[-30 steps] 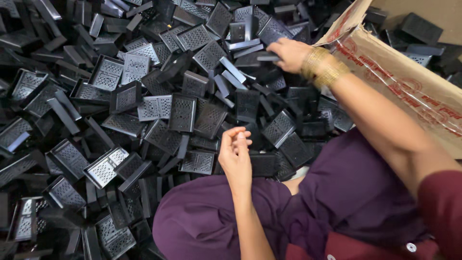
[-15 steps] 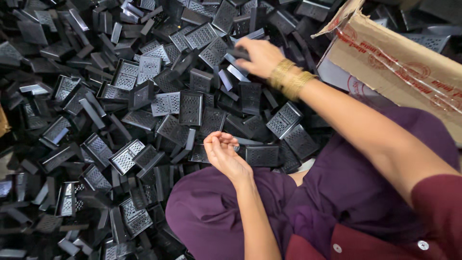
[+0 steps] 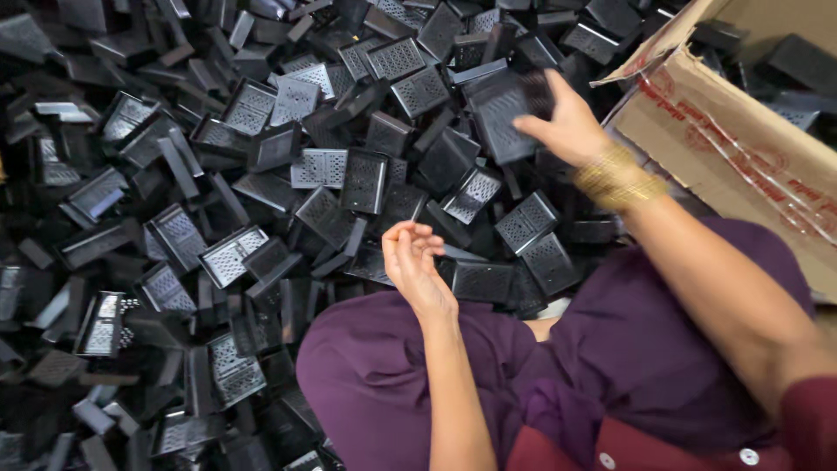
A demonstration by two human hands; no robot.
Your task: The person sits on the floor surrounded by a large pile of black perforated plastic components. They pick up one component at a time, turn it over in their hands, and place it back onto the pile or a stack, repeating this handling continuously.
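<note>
Two hands over the black perforated trays: right hand [image 3: 565,125] grasping one perforated tray [image 3: 501,122] beside the cardboard box [image 3: 741,166], left hand [image 3: 417,262] loosely curled, empty.

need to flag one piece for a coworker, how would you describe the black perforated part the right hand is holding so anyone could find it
Start at the cardboard box at upper right. Just left of its torn flap, the right hand, bangles at the wrist, grips a black perforated plastic part. Unlike the others, it is lifted off the pile.

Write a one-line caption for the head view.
Right hand lifts a black perforated part from the pile; left hand empty.
</note>
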